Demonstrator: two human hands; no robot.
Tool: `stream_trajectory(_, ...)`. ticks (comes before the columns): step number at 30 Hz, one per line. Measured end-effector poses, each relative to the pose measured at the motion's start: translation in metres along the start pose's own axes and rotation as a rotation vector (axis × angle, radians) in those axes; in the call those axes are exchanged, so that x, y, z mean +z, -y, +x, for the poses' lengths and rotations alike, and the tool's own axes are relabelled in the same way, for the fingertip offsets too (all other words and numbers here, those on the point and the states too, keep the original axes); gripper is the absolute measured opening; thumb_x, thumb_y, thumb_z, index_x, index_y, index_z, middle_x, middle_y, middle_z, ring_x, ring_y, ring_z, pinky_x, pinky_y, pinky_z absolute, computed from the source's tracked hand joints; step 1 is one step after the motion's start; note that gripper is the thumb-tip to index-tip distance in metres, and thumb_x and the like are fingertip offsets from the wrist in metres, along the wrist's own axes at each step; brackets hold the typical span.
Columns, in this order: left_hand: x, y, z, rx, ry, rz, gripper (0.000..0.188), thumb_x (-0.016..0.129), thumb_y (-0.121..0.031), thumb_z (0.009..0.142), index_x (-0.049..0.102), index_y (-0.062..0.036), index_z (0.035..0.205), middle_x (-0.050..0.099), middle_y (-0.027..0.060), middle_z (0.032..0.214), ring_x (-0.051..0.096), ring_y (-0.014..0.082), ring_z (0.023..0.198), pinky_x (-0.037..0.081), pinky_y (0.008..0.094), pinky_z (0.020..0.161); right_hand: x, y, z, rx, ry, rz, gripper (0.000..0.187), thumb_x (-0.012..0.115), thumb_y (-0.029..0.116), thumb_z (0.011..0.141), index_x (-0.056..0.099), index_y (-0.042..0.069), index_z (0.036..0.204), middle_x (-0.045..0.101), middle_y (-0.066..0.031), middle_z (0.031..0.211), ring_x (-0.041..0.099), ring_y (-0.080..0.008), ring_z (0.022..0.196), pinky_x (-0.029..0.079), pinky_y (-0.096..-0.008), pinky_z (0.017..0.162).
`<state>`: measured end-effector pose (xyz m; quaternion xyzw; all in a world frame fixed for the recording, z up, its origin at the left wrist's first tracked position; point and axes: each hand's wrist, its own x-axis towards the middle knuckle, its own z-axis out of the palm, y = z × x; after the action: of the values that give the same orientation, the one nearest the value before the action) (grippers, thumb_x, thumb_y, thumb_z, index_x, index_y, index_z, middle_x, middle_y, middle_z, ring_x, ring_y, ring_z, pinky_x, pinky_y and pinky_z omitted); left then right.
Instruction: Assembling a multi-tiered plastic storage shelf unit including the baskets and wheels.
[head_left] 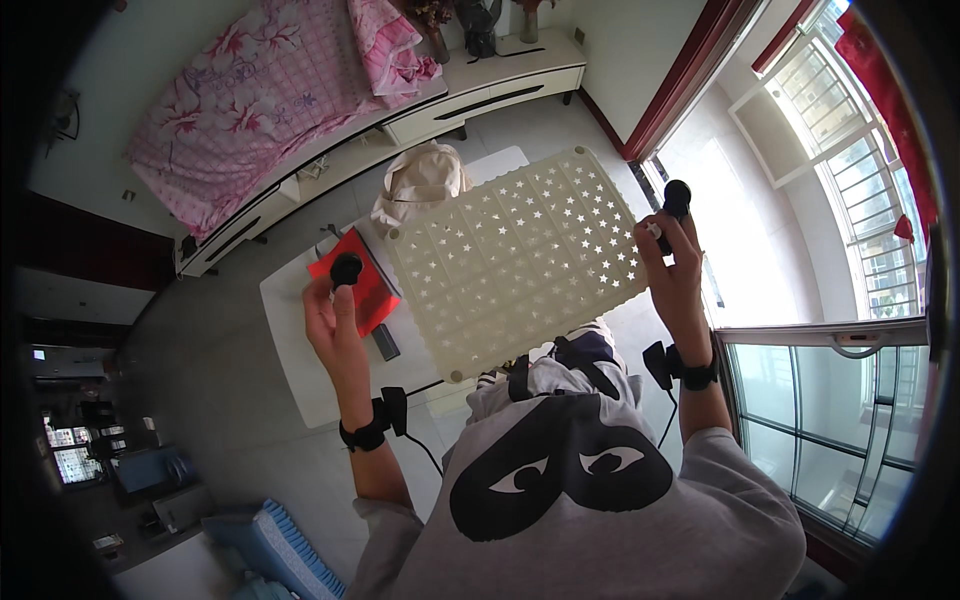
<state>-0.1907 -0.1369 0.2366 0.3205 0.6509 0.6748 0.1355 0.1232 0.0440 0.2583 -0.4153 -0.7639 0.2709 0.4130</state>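
Centrally, a cream board [515, 265] pierced with star-shaped holes lies between the two hands, overlapping the white bench [297, 290] in view; its support cannot be told. Left hand [335, 318]: thumb and fingers closed about a black knob [346, 268], the hand apart from the board's left edge. Right hand [680, 262]: fingers curled around a black handle [677, 197] just beside the right edge; contact with the board cannot be told. A red folder [375, 290] and a small dark box [385, 342] lie near the left hand, any lettering too small to read. Printed designs: white eyes within black shapes on the grey shirt [600, 555]; pink flowers on the cloth [265, 100].
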Motion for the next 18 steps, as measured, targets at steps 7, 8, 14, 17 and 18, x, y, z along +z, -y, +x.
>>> stream_trajectory(7,0.020,0.011,0.020,-0.189,0.070,-0.302,0.028,0.060,-0.018,0.095,0.055,0.0025,0.112,0.058,0.0033,0.094,0.054,0.0091,0.087,0.043,0.0237,0.081,0.025,-0.006,-0.010,-0.102,-0.081,-0.097,0.017,0.070,0.010,0.083,0.060,-0.001,0.091,0.048,-0.0144,0.085,0.052,-0.0302,0.069,0.042,-0.0394,0.061)
stream_trajectory(8,0.024,0.012,0.023,-0.190,0.097,-0.423,0.027,0.060,-0.017,0.095,0.055,0.0023,0.113,0.058,0.0035,0.095,0.054,0.0089,0.086,0.043,0.0238,0.080,0.024,-0.007,-0.008,-0.095,-0.086,-0.074,0.017,0.070,0.010,0.083,0.060,-0.001,0.091,0.048,-0.0143,0.085,0.051,-0.0302,0.069,0.042,-0.0392,0.061)
stream_trajectory(14,0.054,0.018,0.027,-0.165,-0.010,-0.397,0.025,0.057,-0.016,0.096,0.052,0.0010,0.114,0.061,0.0079,0.102,0.059,0.0141,0.091,0.047,0.0260,0.085,0.029,-0.018,-0.007,-0.091,-0.116,-0.016,0.018,0.070,0.012,0.082,0.059,0.001,0.091,0.048,-0.0135,0.086,0.050,-0.0311,0.075,0.042,-0.0404,0.066)
stream_trajectory(17,0.066,0.016,0.027,-0.152,-0.100,-0.445,0.026,0.054,-0.017,0.097,0.047,-0.0010,0.117,0.062,0.0121,0.110,0.061,0.0166,0.094,0.047,0.0283,0.088,0.029,-0.020,-0.005,-0.089,-0.100,-0.051,0.019,0.071,0.013,0.082,0.059,0.002,0.092,0.048,-0.0134,0.085,0.049,-0.0311,0.074,0.041,-0.0405,0.065)
stream_trajectory(18,0.064,0.013,0.028,-0.153,-0.097,-0.438,0.026,0.054,-0.017,0.097,0.047,-0.0010,0.117,0.062,0.0121,0.110,0.061,0.0166,0.094,0.047,0.0283,0.088,0.028,-0.021,-0.004,-0.093,-0.101,-0.057,0.019,0.071,0.014,0.082,0.059,0.002,0.091,0.047,-0.0134,0.085,0.048,-0.0311,0.073,0.041,-0.0405,0.065)
